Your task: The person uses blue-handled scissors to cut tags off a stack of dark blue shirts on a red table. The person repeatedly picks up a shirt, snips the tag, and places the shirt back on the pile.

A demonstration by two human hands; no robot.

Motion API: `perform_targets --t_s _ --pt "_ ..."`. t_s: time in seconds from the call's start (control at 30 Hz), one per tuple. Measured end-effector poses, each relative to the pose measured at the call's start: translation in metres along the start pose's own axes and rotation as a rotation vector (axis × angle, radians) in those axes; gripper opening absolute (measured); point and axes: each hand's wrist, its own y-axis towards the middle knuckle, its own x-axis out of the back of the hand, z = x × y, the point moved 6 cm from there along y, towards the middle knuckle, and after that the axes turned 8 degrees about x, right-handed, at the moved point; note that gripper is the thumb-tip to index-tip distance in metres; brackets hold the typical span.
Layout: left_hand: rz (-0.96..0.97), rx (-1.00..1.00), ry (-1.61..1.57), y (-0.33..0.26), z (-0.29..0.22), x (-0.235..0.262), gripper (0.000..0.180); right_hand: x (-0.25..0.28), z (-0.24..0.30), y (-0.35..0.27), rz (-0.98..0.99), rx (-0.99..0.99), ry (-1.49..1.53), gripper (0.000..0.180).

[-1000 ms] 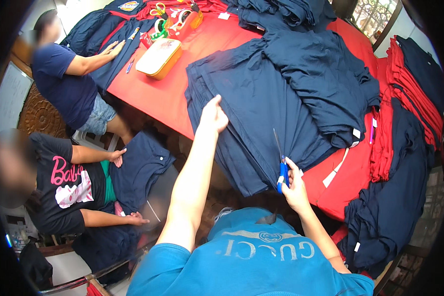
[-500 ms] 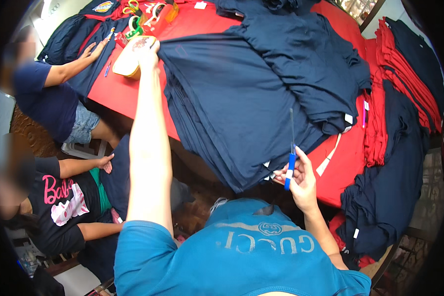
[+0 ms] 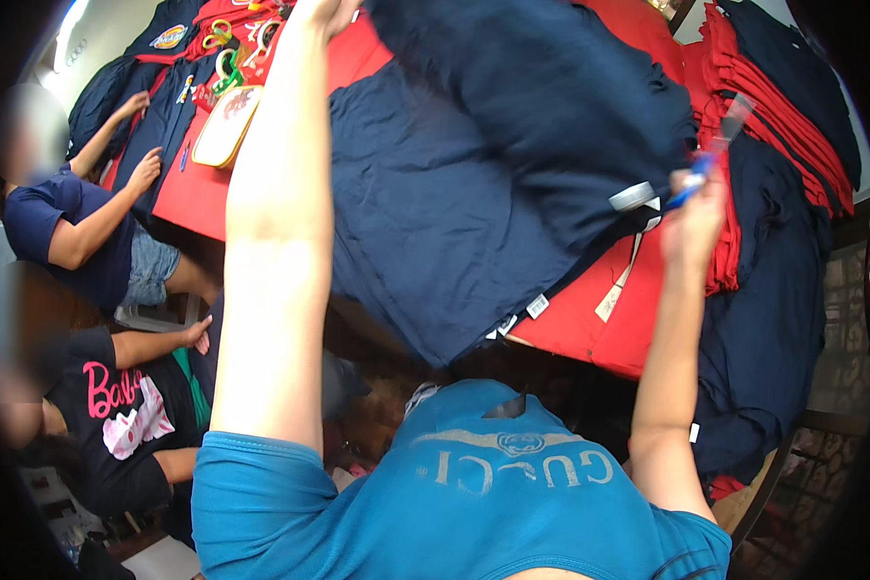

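My right hand (image 3: 698,217) is closed round blue-handled scissors (image 3: 691,184), whose blade is blurred and points up and away. Close beside it is the edge of a navy garment (image 3: 551,87), raised in a broad fold; whether my fingers also pinch this cloth I cannot tell. A pale grey band (image 3: 632,197) shows at that edge. At the top edge of the view, my left hand (image 3: 327,14) is cut off beside the raised cloth, its fingers mostly out of sight. Below the fold another navy garment (image 3: 425,242) lies spread, its corner hanging over the table's near edge.
Red cloth (image 3: 188,198) covers the table. At the left lie a yellow-edged case (image 3: 224,126), tape dispensers (image 3: 227,70) and a pen (image 3: 184,158). Red and navy garments are stacked (image 3: 773,106) at the right. Two people (image 3: 87,217) (image 3: 116,406) are on the left.
My left hand has moved up and away from the yellow-edged case. My right hand has gone up and right with the scissors. The upper navy garment is now lifted, and the spread one has shifted.
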Motion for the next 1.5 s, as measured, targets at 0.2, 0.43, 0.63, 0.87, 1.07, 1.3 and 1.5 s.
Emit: perform_targets --t_s 0.2,0.43,0.63,0.87,1.07,1.3,1.5 --pt "-0.014 -0.185 0.946 -0.153 -0.053 -0.176 0.032 0.118 0.046 -0.009 -0.011 0.020 -0.225 0.052" --pt "-0.170 0.860 1.145 -0.443 0.098 -0.133 0.050 0.022 0.018 -0.179 0.488 -0.510 -0.026 0.051" --pt "-0.308 0.958 0.683 -0.524 0.134 -0.196 0.039 -0.077 0.003 -0.229 0.900 -0.161 -0.330 0.061" --pt "-0.542 0.368 0.708 -0.518 0.091 -0.200 0.033 -0.049 0.020 -0.274 1.097 -0.264 -0.480 0.058" --pt "-0.587 0.634 0.046 -0.490 0.096 -0.196 0.029 -0.029 0.044 -0.269 0.999 -0.436 -0.316 0.064" --pt "-0.451 0.678 -0.405 -0.461 0.077 -0.213 0.014 -0.044 0.081 -0.285 1.110 -0.044 -0.439 0.067" --pt "-0.429 0.721 -0.351 -0.462 0.069 -0.218 0.023 -0.041 0.078 -0.291 1.090 -0.088 -0.454 0.067"
